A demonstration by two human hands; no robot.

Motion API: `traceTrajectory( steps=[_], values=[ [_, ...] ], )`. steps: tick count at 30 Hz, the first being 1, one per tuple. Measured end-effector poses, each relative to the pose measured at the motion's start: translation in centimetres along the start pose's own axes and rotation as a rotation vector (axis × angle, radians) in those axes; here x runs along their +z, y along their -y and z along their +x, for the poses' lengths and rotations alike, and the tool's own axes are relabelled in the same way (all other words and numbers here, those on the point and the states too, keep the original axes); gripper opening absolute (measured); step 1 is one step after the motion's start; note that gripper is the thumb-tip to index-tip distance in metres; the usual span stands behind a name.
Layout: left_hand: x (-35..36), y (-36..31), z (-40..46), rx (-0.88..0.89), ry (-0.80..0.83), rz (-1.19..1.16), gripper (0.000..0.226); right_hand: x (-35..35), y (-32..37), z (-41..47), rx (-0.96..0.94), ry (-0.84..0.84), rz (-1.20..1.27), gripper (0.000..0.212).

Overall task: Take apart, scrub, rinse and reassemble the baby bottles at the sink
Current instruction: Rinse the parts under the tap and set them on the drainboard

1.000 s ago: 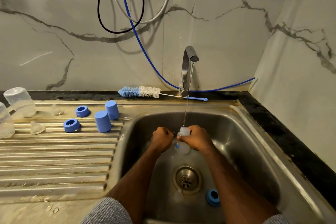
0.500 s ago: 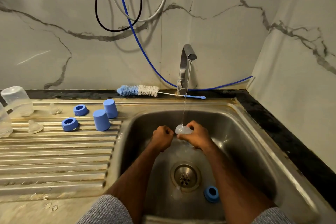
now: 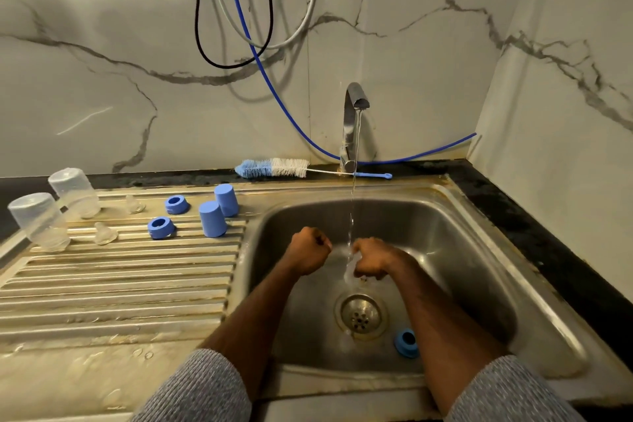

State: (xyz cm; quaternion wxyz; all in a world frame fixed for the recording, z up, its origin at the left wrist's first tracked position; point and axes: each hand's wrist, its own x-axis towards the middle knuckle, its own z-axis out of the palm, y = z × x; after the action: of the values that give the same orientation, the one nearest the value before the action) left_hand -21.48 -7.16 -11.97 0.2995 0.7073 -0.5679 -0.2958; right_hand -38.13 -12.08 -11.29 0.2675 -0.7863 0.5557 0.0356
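Note:
My right hand [image 3: 371, 259] grips a clear baby bottle [image 3: 349, 272] under the thin stream from the tap [image 3: 354, 113], above the sink basin [image 3: 462, 250]. The hand hides most of the bottle. My left hand [image 3: 310, 255] is a closed fist a little to the left, apart from the bottle, with nothing visible in it. A blue collar ring [image 3: 406, 343] lies on the sink floor near the drain [image 3: 360, 313]. The bottle brush [image 3: 274, 168] lies on the ledge behind the sink.
On the ribbed drainboard [image 3: 120, 284] stand two upturned clear bottles [image 3: 36, 221] [image 3: 75, 193], two clear teats [image 3: 105, 233] [image 3: 135, 205], two blue rings [image 3: 160, 227] [image 3: 176, 204] and two blue caps [image 3: 212, 218] [image 3: 226, 200]. Hoses hang on the marble wall.
The bottle went from upright under the stream to tipped and lower in my right hand. My left hand came off it and drew a little to the left.

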Motion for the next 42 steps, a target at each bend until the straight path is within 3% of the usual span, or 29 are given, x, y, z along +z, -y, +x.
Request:
traceTrajectory(
  steps=[2,7,15,19,23,27,34,42],
  values=[
    [-1.7,-0.5,-1.1,0.018,0.021,-0.004,0.014,-0.2,0.7,-0.5,-0.042,-0.070,0.070,0.055],
    [-7.1,-0.6,-4.2,0.113,-0.005,-0.028,0.015,0.5,3.7,-2.0,-0.173,-0.227,-0.026,0.047],
    [-14.2,3.5,-9.0,0.089,-0.128,-0.039,0.009,-0.1,7.5,-4.2,-0.245,-0.341,-0.066,0.068],
    [-17.8,6.0,-11.2,0.058,-0.202,-0.057,0.017,0.1,10.1,-5.1,-0.217,-0.440,0.090,0.058],
    [-22.3,9.2,-13.4,0.026,-0.299,-0.073,0.026,0.3,15.1,-6.2,-0.347,-0.670,0.315,0.058],
    [-26.8,13.0,-16.2,-0.008,-0.401,-0.108,0.021,2.1,23.4,-6.7,-0.541,-0.631,0.462,0.062],
    [-32.8,20.9,-20.7,-0.187,-0.656,-0.001,0.015,8.3,38.1,-5.3,-0.698,-0.381,0.384,0.068],
    [-35.9,26.1,-23.3,-0.278,-0.691,0.052,0.015,12.8,46.8,-4.2,-0.741,-0.238,0.393,0.072]
  ],
)
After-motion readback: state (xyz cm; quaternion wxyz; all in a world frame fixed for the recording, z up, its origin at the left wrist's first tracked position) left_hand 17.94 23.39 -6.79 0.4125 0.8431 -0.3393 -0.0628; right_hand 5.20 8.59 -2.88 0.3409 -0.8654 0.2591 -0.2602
